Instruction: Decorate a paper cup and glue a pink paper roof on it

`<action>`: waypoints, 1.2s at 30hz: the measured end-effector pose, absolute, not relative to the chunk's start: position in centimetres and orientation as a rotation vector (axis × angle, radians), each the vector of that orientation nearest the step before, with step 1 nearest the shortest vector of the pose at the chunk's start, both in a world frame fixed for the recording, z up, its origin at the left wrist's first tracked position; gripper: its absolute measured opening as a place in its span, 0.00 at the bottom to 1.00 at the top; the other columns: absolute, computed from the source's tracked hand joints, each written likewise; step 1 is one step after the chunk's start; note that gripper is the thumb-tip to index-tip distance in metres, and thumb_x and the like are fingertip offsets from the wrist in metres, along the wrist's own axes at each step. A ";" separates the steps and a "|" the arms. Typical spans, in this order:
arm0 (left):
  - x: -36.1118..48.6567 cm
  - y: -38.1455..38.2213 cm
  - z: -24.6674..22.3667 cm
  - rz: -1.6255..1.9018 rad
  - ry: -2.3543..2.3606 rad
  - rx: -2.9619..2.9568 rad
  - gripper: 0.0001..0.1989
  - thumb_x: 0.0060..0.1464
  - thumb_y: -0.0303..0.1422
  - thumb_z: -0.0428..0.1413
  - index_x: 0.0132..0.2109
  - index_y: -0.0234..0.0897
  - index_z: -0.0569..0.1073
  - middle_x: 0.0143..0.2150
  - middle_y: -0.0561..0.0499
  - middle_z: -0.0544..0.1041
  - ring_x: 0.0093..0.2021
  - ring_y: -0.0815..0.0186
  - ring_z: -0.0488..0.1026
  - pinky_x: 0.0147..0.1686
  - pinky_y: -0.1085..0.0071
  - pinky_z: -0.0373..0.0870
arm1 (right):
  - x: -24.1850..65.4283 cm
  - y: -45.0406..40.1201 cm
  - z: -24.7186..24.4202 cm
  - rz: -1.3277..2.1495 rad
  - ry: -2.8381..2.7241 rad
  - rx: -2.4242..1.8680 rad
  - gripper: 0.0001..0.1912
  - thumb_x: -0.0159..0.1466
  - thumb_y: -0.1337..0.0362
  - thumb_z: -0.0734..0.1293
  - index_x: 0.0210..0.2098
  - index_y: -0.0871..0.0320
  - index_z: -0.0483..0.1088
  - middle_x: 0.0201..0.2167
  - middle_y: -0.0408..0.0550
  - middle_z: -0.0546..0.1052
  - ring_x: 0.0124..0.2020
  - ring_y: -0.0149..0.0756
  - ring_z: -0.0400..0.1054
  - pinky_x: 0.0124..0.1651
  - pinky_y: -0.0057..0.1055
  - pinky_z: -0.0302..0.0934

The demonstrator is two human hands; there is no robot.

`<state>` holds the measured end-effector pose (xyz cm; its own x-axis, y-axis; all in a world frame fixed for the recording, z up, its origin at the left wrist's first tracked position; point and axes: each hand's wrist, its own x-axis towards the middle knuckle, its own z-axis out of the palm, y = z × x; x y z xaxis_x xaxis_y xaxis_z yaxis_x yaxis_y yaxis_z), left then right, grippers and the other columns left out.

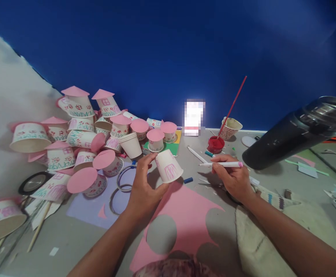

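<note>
My left hand (148, 181) grips a white paper cup (168, 159) turned upside down and slightly tilted; a pink and purple door shape is drawn on its side. In my right hand (231, 175) is a white felt-tip marker (227, 164), its tip pointing left towards the cup but apart from it. Below the cup lies a sheet of pink paper (182, 204) with round holes cut out. A blue marker cap (188, 180) rests close to the cup, and another marker (196, 155) lies behind it.
Decorated cups with pink cone roofs (78, 111) crowd the left. Plain stacked cups (131, 145) stand among them. Tape rings (118, 200) lie on purple paper. At right are a red paint pot (216, 144), a used cup (233, 125), a dark bottle (289, 134) and a cloth (260, 234).
</note>
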<state>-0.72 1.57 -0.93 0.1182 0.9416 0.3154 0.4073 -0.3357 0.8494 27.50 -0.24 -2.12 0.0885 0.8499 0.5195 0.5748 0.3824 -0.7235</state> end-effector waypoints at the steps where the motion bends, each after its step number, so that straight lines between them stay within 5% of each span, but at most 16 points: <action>1: -0.8 1.6 -0.8 1.161 1.256 1.726 0.37 0.51 0.29 0.67 0.66 0.47 0.66 0.68 0.43 0.69 0.68 0.48 0.67 0.69 0.48 0.62 | 27.5 -0.2 -2.2 0.331 -1.587 -1.304 0.10 0.72 0.58 0.66 0.40 0.55 0.77 0.23 0.41 0.79 0.22 0.33 0.73 0.26 0.28 0.68; 6: -0.9 1.8 -0.6 1.149 1.043 1.465 0.37 0.50 0.31 0.68 0.66 0.44 0.66 0.68 0.41 0.70 0.68 0.48 0.68 0.67 0.50 0.65 | 27.3 0.1 -3.1 0.181 -1.736 -1.213 0.05 0.70 0.64 0.68 0.44 0.54 0.77 0.37 0.48 0.84 0.38 0.40 0.80 0.41 0.35 0.75; 13: -0.7 2.2 -0.7 1.248 1.111 1.321 0.35 0.45 0.34 0.71 0.60 0.42 0.70 0.63 0.42 0.74 0.66 0.47 0.70 0.64 0.51 0.68 | 27.0 -0.4 -4.1 0.091 -2.257 -1.240 0.31 0.63 0.75 0.64 0.64 0.54 0.68 0.56 0.58 0.78 0.54 0.47 0.76 0.50 0.42 0.76; 21: -1.0 2.3 -0.3 1.219 1.085 1.015 0.39 0.43 0.38 0.71 0.63 0.43 0.69 0.61 0.43 0.76 0.64 0.49 0.72 0.58 0.56 0.73 | 26.3 -0.4 -4.7 -0.034 -2.394 -1.324 0.26 0.68 0.78 0.63 0.62 0.55 0.70 0.55 0.56 0.79 0.51 0.47 0.71 0.54 0.45 0.71; 27: -0.8 2.3 -0.1 1.177 1.082 1.054 0.38 0.42 0.38 0.72 0.60 0.42 0.69 0.63 0.42 0.74 0.67 0.48 0.70 0.62 0.54 0.71 | 26.3 -0.3 -3.9 -0.118 -2.474 -1.385 0.25 0.66 0.77 0.65 0.60 0.52 0.74 0.53 0.53 0.81 0.49 0.46 0.72 0.50 0.42 0.69; 36: -0.2 1.9 -1.7 1.247 1.486 1.927 0.31 0.55 0.35 0.65 0.64 0.44 0.65 0.64 0.41 0.67 0.66 0.48 0.68 0.67 0.43 0.66 | 31.4 1.0 -1.0 -0.355 -2.096 -2.067 0.08 0.69 0.66 0.67 0.37 0.58 0.80 0.37 0.58 0.82 0.43 0.51 0.73 0.34 0.36 0.59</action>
<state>-0.24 1.87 -1.68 0.0342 0.9153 0.4013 0.5540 -0.3516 0.7546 31.36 1.02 -1.00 -0.0202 0.9570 0.2893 0.9989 0.0072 0.0457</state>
